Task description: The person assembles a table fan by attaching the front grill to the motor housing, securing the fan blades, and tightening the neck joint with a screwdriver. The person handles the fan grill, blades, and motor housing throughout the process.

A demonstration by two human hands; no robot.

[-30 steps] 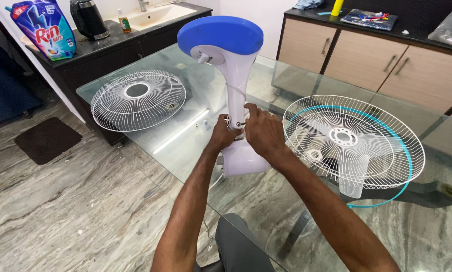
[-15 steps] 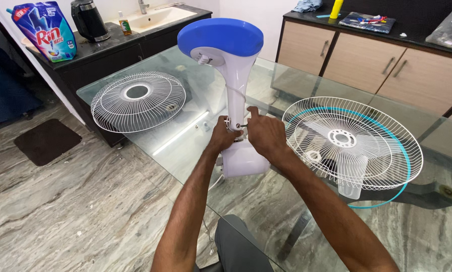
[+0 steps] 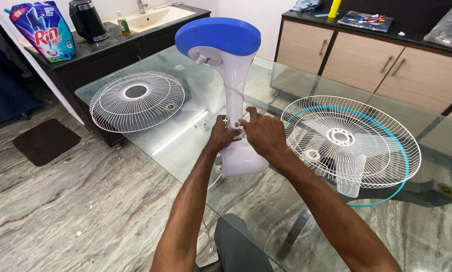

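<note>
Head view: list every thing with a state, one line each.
Fan body: upside down on glass table, blue base up.
Left hand: gripping fan neck.
Right hand: fingertips at neck joint.
Left grille: lying flat.
Right grille: flat, over loose blades.
</note>
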